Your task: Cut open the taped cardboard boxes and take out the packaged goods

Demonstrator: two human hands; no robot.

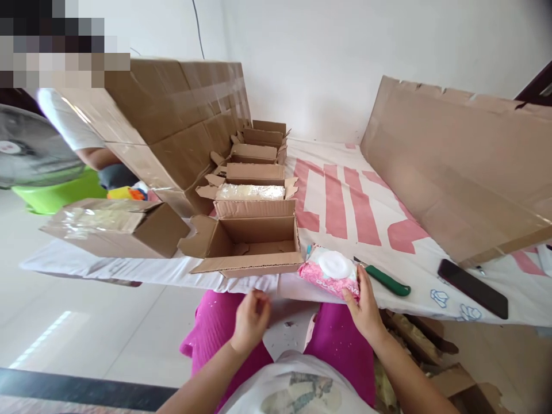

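My right hand (364, 305) grips the right end of a pink and white pack of wet wipes (330, 270) with a white lid, at the table's near edge. My left hand (253, 319) hangs above my lap with its fingers curled in; nothing shows in it. Just beyond, left of the wipes, an open cardboard box (254, 236) stands with its flaps spread and its inside bare. A green-handled knife (386, 280) lies to the right of my right hand, its blade towards the wipes.
More open boxes (259, 152) run back in a row beside a tall stack of taped cartons (172, 109). A taped box (121, 227) sits at left. A black phone (472, 287) lies at right before a large cardboard sheet (466, 167). Behind the cartons is another person's arm (97, 156).
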